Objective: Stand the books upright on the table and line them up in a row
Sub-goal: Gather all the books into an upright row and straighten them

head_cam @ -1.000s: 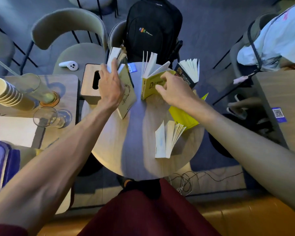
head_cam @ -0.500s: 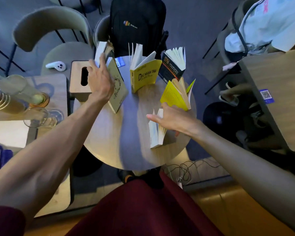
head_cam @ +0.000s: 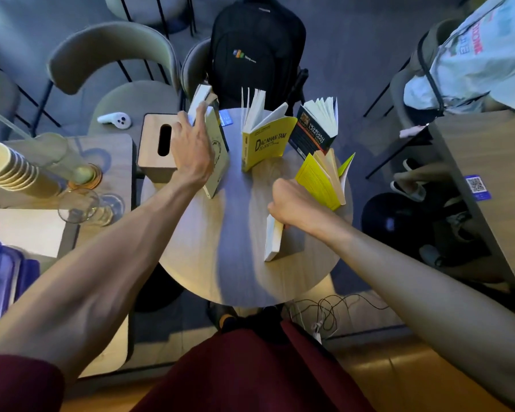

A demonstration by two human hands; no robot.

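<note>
Round wooden table (head_cam: 238, 263) carries five books (head_cam: 265, 144) standing upright.

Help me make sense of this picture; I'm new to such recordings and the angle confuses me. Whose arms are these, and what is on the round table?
There is no machine here. A camera worn on a person's head looks down at their own arms, hence the steep angle. On the round wooden table five books stand on end. The left hand rests on the beige book at the left. Next come the yellow book, standing fanned open, the dark book and a bright yellow book. The right hand grips the white book nearest the person, its fingers hidden behind it. A wooden tissue box sits at the table's left edge.
</note>
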